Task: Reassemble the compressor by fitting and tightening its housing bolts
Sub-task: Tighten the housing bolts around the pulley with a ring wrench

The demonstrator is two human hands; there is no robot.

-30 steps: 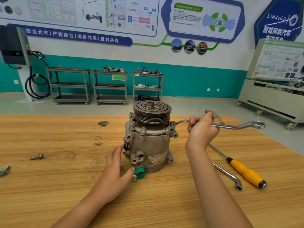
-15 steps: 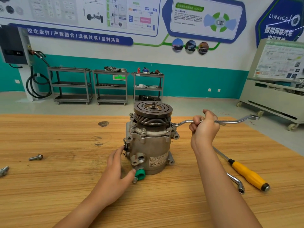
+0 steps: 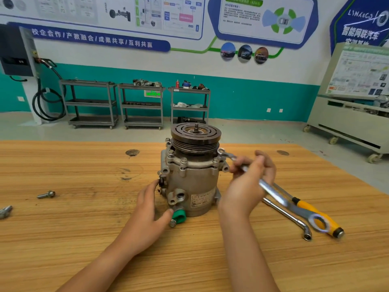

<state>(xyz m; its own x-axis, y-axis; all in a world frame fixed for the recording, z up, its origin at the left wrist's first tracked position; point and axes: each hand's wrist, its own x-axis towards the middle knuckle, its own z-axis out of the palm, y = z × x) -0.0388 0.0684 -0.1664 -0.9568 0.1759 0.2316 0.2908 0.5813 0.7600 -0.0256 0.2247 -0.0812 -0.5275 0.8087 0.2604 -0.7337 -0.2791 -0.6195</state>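
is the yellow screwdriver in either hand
No, the yellow screwdriver lies on the table beside the right hand, which grips the wrench; the left hand rests against the compressor.

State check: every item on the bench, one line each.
Compressor: upright, steadied by left hand.
Wrench: gripped by right hand, ring end at compressor's upper right.
Screwdriver: lying flat, untouched.
L-shaped socket wrench: lying flat, untouched.
Loose bolt: lying on table, far left.

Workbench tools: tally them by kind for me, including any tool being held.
Ring wrench, held in the right hand: 1
Bent socket wrench: 1
Yellow-handled screwdriver: 1
Total: 3
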